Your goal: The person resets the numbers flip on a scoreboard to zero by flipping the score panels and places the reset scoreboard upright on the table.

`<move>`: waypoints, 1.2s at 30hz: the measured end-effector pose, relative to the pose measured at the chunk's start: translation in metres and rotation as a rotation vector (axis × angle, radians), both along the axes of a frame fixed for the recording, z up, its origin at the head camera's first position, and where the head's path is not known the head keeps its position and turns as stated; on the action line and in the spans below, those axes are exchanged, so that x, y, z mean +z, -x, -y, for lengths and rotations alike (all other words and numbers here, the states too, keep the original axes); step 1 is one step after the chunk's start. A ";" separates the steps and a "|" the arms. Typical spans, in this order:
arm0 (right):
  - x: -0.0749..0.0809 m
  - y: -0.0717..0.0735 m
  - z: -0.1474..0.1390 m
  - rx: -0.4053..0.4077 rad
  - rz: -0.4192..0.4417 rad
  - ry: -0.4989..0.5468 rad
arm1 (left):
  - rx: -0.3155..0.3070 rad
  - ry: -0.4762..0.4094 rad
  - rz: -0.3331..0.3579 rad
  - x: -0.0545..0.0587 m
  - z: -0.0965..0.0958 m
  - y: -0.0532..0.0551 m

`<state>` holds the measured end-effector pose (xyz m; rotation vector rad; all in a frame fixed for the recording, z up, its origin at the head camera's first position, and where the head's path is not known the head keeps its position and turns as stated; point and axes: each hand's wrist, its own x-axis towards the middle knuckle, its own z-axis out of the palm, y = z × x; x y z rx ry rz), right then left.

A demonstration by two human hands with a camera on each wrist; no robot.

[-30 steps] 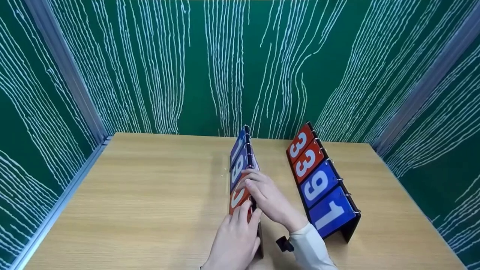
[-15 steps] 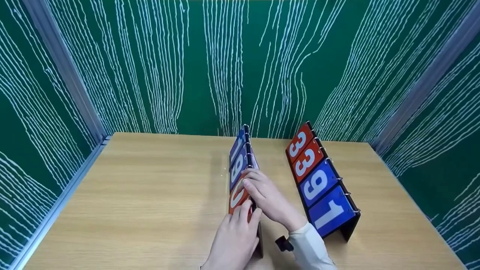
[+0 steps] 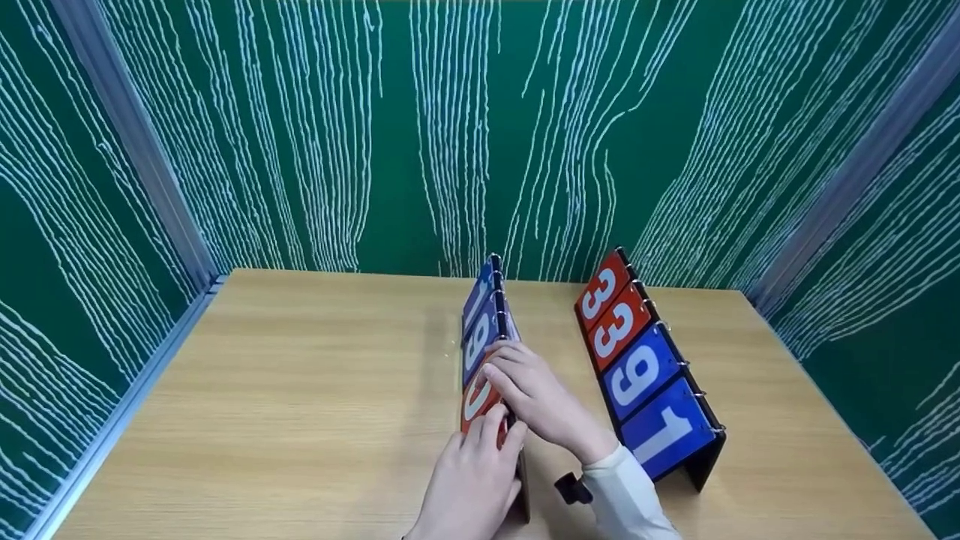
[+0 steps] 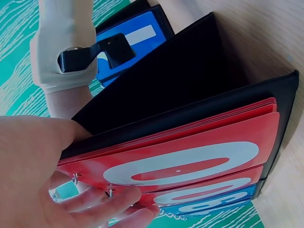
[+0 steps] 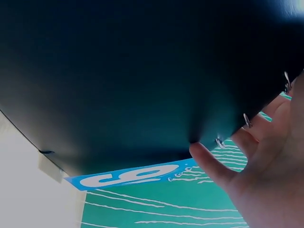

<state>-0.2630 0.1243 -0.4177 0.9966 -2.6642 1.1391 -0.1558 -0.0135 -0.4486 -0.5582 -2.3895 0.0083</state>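
A tabletop flip scoreboard [image 3: 480,334] stands like a tent at mid-table, with red and blue number cards hung on metal rings. My left hand [image 3: 471,480] grips the top edge at its near end. In the left wrist view the thumb goes behind the black cover, and the fingers curl over the rings by a red card with a white 0 [image 4: 180,165]. Just beyond it, my right hand [image 3: 540,394] holds the same ridge. The right wrist view has its thumb [image 5: 209,164] pressing the black back panel [image 5: 118,85], the other fingers passing over the ringed edge.
A second flip scoreboard [image 3: 645,375] stands to the right, showing red 3, red 3, blue 9 and blue 1. Both rest on a wooden table [image 3: 300,405]. Green walls [image 3: 285,135] with white wavy lines enclose the back and sides. A black device [image 3: 572,489] sits at the right wrist.
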 end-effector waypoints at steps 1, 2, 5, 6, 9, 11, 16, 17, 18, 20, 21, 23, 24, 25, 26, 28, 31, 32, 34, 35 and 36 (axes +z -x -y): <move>0.000 0.001 0.000 0.000 -0.007 -0.010 | 0.001 0.001 -0.011 -0.001 0.000 0.000; 0.001 0.002 0.000 0.001 -0.013 -0.018 | 0.001 0.001 -0.021 -0.001 0.000 0.001; 0.003 0.005 0.000 0.007 -0.038 -0.037 | 0.004 0.005 -0.019 -0.002 0.001 0.001; 0.003 0.006 0.000 0.009 -0.046 -0.041 | 0.007 0.007 -0.012 -0.002 0.001 0.001; 0.004 0.008 -0.001 0.020 -0.056 -0.052 | 0.009 0.016 0.006 -0.001 0.001 0.001; 0.004 0.008 -0.001 0.020 -0.049 -0.054 | 0.009 0.025 0.009 -0.001 0.001 0.000; 0.004 0.010 -0.002 0.015 -0.039 -0.014 | 0.002 0.035 -0.018 -0.002 0.002 0.002; 0.004 0.010 -0.001 0.006 -0.027 0.022 | -0.004 0.034 -0.027 -0.002 0.003 0.002; 0.003 0.011 -0.002 -0.008 -0.019 0.065 | -0.009 0.031 -0.033 -0.002 0.004 0.003; 0.002 0.014 -0.003 -0.048 -0.011 0.177 | -0.015 0.031 -0.027 -0.002 0.004 0.003; 0.001 0.015 -0.005 -0.080 -0.012 0.233 | -0.017 0.032 -0.017 -0.002 0.005 0.003; 0.001 0.019 -0.009 -0.138 -0.002 0.349 | -0.020 0.025 0.015 0.000 0.004 0.003; 0.000 0.022 -0.012 -0.168 -0.004 0.386 | -0.018 0.024 0.029 0.000 0.004 0.002; -0.001 0.025 -0.014 -0.196 -0.001 0.418 | -0.015 0.022 0.038 0.001 0.004 0.002; -0.003 0.029 -0.017 -0.221 0.009 0.442 | -0.013 0.020 0.042 0.001 0.004 0.002; -0.009 0.037 -0.022 -0.263 0.044 0.477 | -0.010 0.016 0.046 0.001 0.003 0.003; -0.022 0.050 -0.027 -0.329 0.108 0.478 | -0.004 0.014 0.056 0.001 0.002 0.003; -0.027 0.055 -0.028 -0.346 0.130 0.473 | -0.002 0.015 0.059 0.001 0.002 0.003; -0.038 0.062 -0.031 -0.371 0.184 0.457 | 0.000 0.016 0.072 0.000 0.001 0.003; -0.044 0.066 -0.032 -0.377 0.216 0.455 | 0.001 0.016 0.074 0.000 0.001 0.002; -0.049 0.069 -0.032 -0.383 0.248 0.457 | 0.002 0.016 0.078 0.000 0.001 0.002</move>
